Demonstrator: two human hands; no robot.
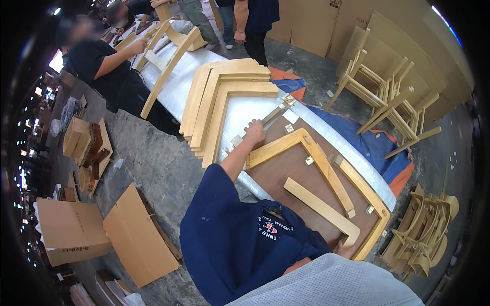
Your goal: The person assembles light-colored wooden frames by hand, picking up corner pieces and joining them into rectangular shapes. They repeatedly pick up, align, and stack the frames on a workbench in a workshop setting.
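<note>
Left hand [254, 133]: closed on the far corner of the wooden frame [326, 173], fingers curled over the pale rail, arm in a dark blue sleeve stretched toward it
Right hand [345, 250]: mostly hidden behind the near end of the frame; only a small part shows beside the wood, so I cannot tell if it grips or is open
Wooden frame: lies flat on the brown board [286, 171], light wood, with one loose slat [321, 209] lying diagonal inside it
Brown board: rests on the long white table [245, 115], under the frame
Stack of bent wood parts [224, 102]: on the table, just beyond the frame, L-shaped pieces nested together
Blue cloth [367, 145]: on the floor, right of the frame
Chair frames [388, 97]: standing beyond the blue cloth, well apart from the frame
Cardboard boxes [102, 229]: on the floor, left of the frame
Other person [107, 66]: in black, at the far end of the table, holding another wood part
</note>
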